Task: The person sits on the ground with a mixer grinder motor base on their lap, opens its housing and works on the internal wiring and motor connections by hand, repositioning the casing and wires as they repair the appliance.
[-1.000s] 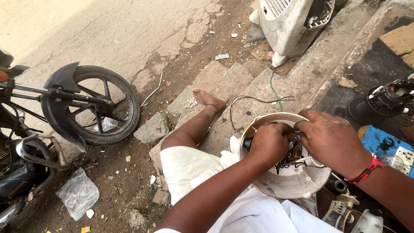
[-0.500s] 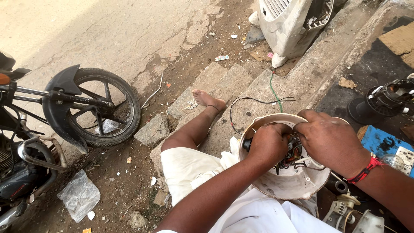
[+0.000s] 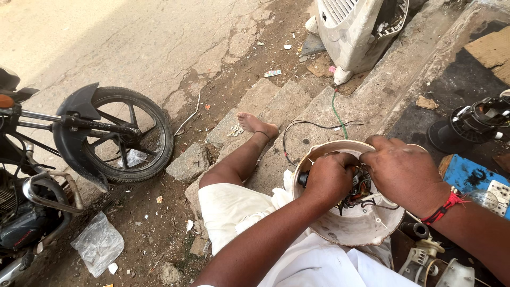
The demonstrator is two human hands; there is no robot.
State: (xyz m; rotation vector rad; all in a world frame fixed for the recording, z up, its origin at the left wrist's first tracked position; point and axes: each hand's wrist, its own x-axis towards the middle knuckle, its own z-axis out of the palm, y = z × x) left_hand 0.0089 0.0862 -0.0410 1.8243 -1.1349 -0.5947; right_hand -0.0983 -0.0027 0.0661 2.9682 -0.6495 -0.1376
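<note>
Both hands, left (image 3: 330, 179) and right (image 3: 405, 174), curl closed on the wired motor (image 3: 359, 192) inside a round white housing (image 3: 348, 226) resting on the person's lap.

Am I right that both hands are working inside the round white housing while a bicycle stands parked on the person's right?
Not quite: the head view shows a motorcycle on the person's left. Both the left hand and right hand are indeed inside the round white housing.

Crumpled clear plastic bag (image 3: 99, 243) on dirt beside motorcycle, small pale printed wrapper (image 3: 272, 73) near stone steps
</note>
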